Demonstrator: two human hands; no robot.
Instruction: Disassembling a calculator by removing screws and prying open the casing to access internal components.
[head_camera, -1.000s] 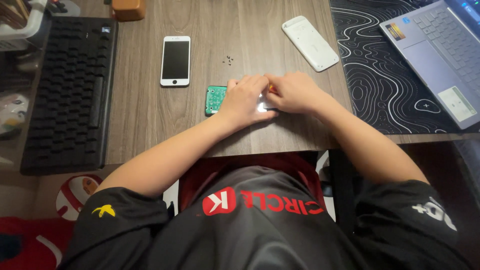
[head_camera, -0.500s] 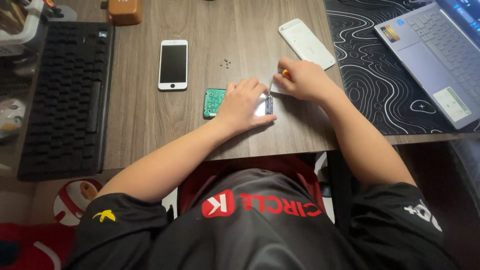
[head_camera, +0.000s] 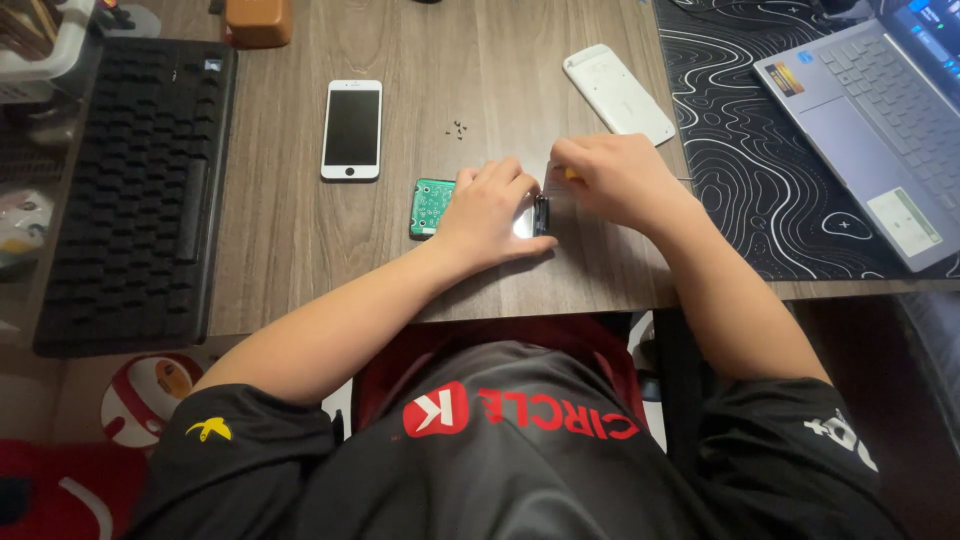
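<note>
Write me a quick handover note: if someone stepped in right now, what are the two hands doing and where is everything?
Left hand: pressed flat on a small shiny part beside the green circuit board.
Right hand: closed on a small tool with an orange tip.
Loose tiny screws lie just above, on the wooden desk.
White phone face up at left; white back cover at right.
Done or left: cannot tell.

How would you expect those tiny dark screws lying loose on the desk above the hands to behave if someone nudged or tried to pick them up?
The small screws look very light, so a nudge would probably scatter them. They lie loose on the smooth wooden desk, so they would likely roll or skid easily. Being so tiny, they are probably hard to pinch with bare fingers.
</note>
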